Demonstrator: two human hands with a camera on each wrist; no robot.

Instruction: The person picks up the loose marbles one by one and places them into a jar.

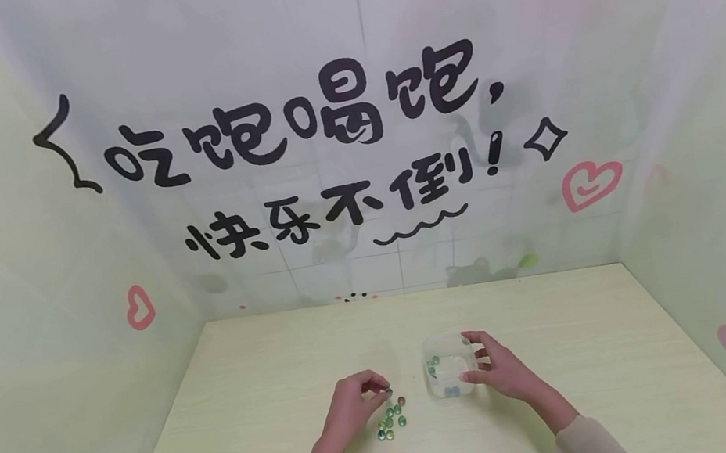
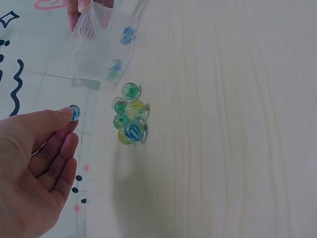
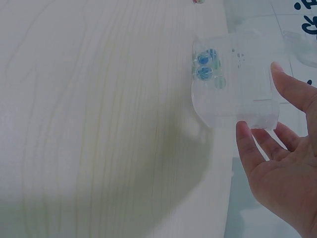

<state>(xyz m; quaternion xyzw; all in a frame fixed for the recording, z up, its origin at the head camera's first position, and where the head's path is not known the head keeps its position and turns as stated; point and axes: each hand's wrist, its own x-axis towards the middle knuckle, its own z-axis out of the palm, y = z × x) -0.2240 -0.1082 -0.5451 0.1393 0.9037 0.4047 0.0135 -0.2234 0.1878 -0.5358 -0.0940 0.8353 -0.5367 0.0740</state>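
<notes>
Between its thumb and fingertips my left hand (image 1: 355, 403) pinches a glass marble (image 2: 75, 112) with blue stripes, just above the table. Close by lies a loose cluster of marbles (image 2: 131, 114), green, yellow and blue, with a reddish-brown marble (image 1: 401, 401) at its far side in the head view. To the right, my right hand (image 1: 503, 369) holds a clear plastic container (image 3: 237, 82) by its side, thumb on one edge and fingers on another. Several blue and green marbles (image 3: 204, 73) show through its wall. The marble cluster lies between the two hands.
Pale wood-grain table (image 1: 255, 402) lies under both hands. A white back wall (image 1: 344, 285) with black lettering and side walls with coloured dots and hearts enclose the table on three sides.
</notes>
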